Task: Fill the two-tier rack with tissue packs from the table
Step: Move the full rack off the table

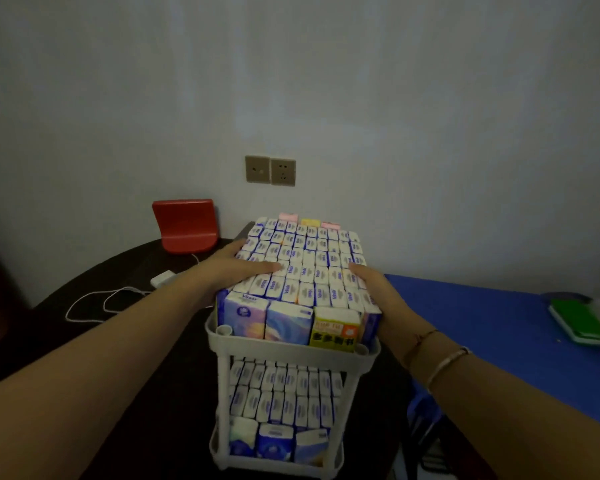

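Observation:
A white two-tier rack [293, 351] stands on the dark round table [94, 327] in front of me. Its upper tier is packed with upright blue-and-white tissue packs [309, 268], with a yellow pack [335, 329] at the front. Several more packs [284, 400] fill the lower tier. My left hand [238, 268] lies flat on the upper packs at their left side, fingers straight. My right hand [373, 289] rests against the right side of the upper packs, its thumb on top of them.
A red plastic stand [184, 225] sits at the back of the table by the wall. A white charger [163, 278] and its cable [94, 306] lie left of the rack. A blue table [492, 327] with a green object [579, 323] is on the right.

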Action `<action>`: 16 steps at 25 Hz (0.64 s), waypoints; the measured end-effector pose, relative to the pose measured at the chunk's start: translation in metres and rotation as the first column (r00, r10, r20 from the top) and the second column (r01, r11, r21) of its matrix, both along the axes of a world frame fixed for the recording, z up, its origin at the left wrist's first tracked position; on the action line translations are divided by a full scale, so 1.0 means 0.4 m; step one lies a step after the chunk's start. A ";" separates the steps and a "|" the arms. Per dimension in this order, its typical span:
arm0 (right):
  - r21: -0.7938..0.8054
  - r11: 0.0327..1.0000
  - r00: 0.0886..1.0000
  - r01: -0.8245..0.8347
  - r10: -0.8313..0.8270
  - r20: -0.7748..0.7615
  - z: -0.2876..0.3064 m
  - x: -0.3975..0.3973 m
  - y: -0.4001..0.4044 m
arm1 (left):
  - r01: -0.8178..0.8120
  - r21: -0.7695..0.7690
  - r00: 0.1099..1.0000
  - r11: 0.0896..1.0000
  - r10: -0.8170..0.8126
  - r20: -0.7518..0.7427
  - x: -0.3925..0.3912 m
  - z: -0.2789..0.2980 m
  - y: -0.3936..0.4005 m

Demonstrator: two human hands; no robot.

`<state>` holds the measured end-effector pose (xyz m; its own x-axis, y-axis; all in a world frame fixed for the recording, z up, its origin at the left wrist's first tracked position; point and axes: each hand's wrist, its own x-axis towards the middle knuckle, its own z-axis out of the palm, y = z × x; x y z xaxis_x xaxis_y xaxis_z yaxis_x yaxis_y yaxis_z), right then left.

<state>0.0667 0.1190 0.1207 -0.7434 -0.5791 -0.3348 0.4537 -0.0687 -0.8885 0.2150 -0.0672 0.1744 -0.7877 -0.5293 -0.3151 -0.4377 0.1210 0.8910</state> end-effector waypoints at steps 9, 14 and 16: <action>-0.060 0.994 0.995 0.093 -0.094 -0.012 0.114 -0.199 0.103 | 0.095 -0.034 0.986 0.995 -0.098 -0.133 -0.268 0.108 0.068; -0.069 0.994 0.995 0.091 -0.094 -0.042 0.108 -0.409 0.280 | 0.015 -0.007 0.975 1.000 -0.016 -0.221 -0.459 0.094 0.260; -0.052 0.995 0.993 0.085 -0.089 -0.079 0.099 -0.503 0.368 | -0.020 0.021 0.972 1.000 0.025 -0.235 -0.543 0.077 0.355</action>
<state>-0.1343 0.2663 0.1604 -0.8155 -0.5248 -0.2439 0.3702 -0.1492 -0.9169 -0.0023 0.0750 0.2053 -0.8288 -0.5438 -0.1320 -0.2178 0.0962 0.9712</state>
